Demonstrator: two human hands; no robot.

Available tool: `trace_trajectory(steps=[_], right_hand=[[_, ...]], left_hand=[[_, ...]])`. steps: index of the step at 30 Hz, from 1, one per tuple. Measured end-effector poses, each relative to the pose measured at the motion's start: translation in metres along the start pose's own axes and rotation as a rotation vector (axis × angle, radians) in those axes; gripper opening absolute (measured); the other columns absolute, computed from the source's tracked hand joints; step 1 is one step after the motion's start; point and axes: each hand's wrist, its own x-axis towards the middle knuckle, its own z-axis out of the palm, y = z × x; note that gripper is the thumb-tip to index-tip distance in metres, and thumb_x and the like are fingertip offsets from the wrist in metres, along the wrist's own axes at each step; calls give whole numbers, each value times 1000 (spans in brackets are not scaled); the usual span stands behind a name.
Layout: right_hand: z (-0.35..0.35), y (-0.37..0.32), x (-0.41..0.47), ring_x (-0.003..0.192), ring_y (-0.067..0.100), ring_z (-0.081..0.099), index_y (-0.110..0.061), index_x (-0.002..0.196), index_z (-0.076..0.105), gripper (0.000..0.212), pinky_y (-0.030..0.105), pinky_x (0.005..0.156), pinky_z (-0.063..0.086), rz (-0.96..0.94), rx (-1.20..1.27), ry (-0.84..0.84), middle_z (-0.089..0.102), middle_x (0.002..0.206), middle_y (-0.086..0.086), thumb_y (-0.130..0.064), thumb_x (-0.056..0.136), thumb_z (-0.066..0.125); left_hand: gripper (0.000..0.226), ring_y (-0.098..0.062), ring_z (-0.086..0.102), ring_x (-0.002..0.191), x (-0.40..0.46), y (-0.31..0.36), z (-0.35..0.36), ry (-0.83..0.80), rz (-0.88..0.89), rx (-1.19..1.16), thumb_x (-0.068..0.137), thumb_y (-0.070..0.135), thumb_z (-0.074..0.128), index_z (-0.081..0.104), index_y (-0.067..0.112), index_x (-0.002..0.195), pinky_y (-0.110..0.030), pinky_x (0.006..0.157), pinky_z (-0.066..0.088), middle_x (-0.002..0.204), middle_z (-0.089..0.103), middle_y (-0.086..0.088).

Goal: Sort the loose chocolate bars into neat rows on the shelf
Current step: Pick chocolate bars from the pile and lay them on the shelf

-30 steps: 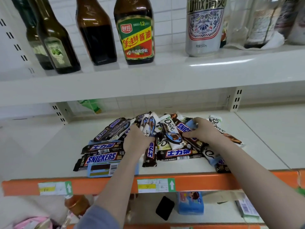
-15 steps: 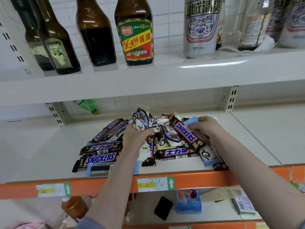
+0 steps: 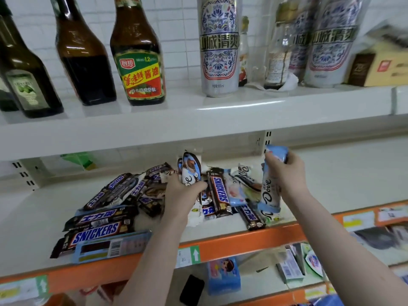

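A loose heap of chocolate bars (image 3: 123,195) lies on the white middle shelf (image 3: 331,173), brown Snickers mixed with white and blue Dove wrappers. My left hand (image 3: 181,195) grips an upright Dove bar (image 3: 190,171) over the middle of the heap. My right hand (image 3: 287,173) holds a light blue Dove bar (image 3: 270,191) upright, lifted above the heap's right end. A Snickers bar (image 3: 219,195) lies between my two hands. Two Snickers bars (image 3: 97,226) lie flat at the front left.
Dark bottles (image 3: 84,54) and tall cans (image 3: 218,45) stand on the shelf above. An orange rail (image 3: 242,241) with price labels edges the shelf front; a blue label holder (image 3: 110,246) sits at its left. Small boxes (image 3: 223,274) lie on the shelf below.
My right hand has lifted the light blue Dove bar out of the heap and turned it upright. My left hand has kept its Dove bar raised. The camera has moved closer.
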Motion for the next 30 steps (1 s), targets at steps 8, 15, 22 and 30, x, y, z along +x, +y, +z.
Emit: trace_trajectory(steps=[8,15,22,30], right_hand=[[-113,17,30,44,9,57,-15,75,59,13,24,48,47,93,196,21,59,55,1,-5,82,63],[-258,35,89,61,21,59,4,92,54,25,32,58,49,4,158,31,57,75,16,-16,82,64],[-349,47,152,68,21,52,4,79,40,54,47,61,49,-16,94,23,47,70,23,-41,64,66],[-354,66,204,66,23,67,10,87,45,47,42,62,51,-69,62,-89,58,84,34,-29,78,69]], left_hand=[[30,-20,63,74,-39,13,96,-47,128,196,65,16,73,55,16,89,-37,64,54,84,65,-5],[28,-10,52,61,-88,21,239,111,224,234,69,15,74,48,22,78,-25,52,40,71,57,2],[27,-12,50,60,-119,25,354,69,220,282,70,16,73,51,14,85,-28,56,41,73,56,1],[29,-12,51,63,-84,28,390,107,204,435,70,17,72,46,19,82,-27,55,40,73,53,3]])
